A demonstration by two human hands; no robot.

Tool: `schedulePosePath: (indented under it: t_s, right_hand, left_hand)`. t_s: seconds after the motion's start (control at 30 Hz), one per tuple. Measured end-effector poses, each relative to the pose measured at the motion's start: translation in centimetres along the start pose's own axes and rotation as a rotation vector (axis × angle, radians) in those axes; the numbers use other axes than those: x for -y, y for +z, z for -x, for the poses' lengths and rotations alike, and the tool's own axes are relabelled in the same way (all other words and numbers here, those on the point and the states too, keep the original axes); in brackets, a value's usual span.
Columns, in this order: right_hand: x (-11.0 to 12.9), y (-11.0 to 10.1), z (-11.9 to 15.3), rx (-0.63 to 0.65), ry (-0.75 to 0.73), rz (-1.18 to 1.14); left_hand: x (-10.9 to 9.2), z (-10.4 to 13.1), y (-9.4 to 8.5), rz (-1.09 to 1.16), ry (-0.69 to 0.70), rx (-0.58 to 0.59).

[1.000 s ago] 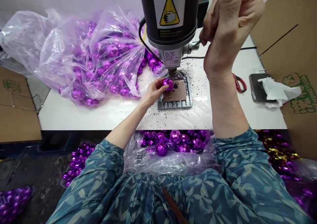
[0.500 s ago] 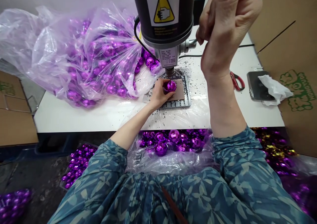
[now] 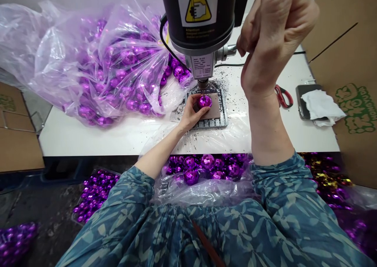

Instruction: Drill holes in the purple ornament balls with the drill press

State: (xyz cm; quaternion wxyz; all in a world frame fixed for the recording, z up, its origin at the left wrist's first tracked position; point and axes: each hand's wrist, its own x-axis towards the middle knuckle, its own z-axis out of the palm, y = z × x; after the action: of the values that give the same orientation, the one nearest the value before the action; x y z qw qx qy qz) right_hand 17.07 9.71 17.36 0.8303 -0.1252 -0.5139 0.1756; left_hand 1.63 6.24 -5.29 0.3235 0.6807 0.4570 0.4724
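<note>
My left hand (image 3: 192, 113) grips a shiny purple faceted ball (image 3: 205, 102) between thumb and fingers, on a flat brown pad (image 3: 214, 110). The pad lies on the slotted metal base (image 3: 223, 121) of a drill press (image 3: 200, 27). A thin drill bit (image 3: 204, 92) reaches down from the chuck to the top of the ball; whether it has entered cannot be made out. Raised at the right, my right hand (image 3: 277, 35) is closed around the press's feed lever (image 3: 232, 49), most of which the hand hides.
A clear bag (image 3: 118, 62) of purple balls fills the table's left. Dark shavings surround the base. Red-handled scissors (image 3: 283, 96) and a dark device (image 3: 304, 115) under white tissue (image 3: 322, 105) lie right. More purple balls (image 3: 207, 162) sit below the front edge; cardboard boxes (image 3: 347, 43) flank the table.
The drill bit now shows at the top of the ball. The ball sits slightly further right, and the whole view has shifted a little. Both hands keep their grips.
</note>
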Motion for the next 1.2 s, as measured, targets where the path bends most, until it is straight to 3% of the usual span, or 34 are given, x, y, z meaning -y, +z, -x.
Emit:
schedulePosePath:
  t_s: [0.3,0.5,1.07,1.2]
  right_hand:
    - [0.8,-0.9,2.9,-0.017,-0.058,0.108]
    - [0.7,-1.9,3.7,0.017,0.005,0.160]
    - [-2.8,-5.1,6.6,0.033,-0.091,0.217]
    - [-1.3,-4.3,5.7,0.057,-0.077,0.208]
  left_hand:
    - [-0.3,0.0,0.0,-0.015,-0.024,-0.001]
    - [-0.2,0.0,-0.1,-0.007,-0.024,-0.015]
    - [-0.3,-0.1,-0.1,-0.015,-0.010,-0.001]
    - [-0.5,-0.1,0.0,0.064,-0.012,-0.040]
